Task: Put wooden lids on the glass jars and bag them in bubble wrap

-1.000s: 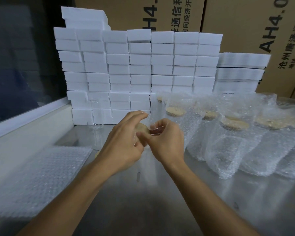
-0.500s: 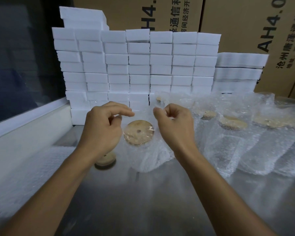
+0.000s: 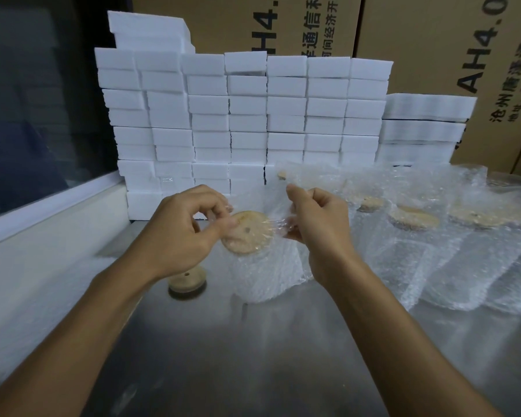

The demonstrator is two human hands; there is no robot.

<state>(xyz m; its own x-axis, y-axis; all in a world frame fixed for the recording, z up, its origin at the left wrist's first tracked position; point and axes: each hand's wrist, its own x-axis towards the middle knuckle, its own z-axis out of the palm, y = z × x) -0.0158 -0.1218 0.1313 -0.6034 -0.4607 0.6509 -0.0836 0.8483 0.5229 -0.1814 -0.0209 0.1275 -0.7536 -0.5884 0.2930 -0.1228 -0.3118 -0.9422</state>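
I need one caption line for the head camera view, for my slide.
Left hand and right hand pinch the clear bubble-wrap bag open around a jar with a round wooden lid.

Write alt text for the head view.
Both hands, left and right, pinch open the bubble wrap bag around a wooden-lidded jar on a metal table. A loose wooden lid lies beside it; bagged jars stand to the right.

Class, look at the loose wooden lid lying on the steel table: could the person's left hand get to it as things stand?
Probably yes. The loose wooden lid lies uncovered just below the left hand, nothing between, but that hand now pinches the bubble wrap bag and must let go first.
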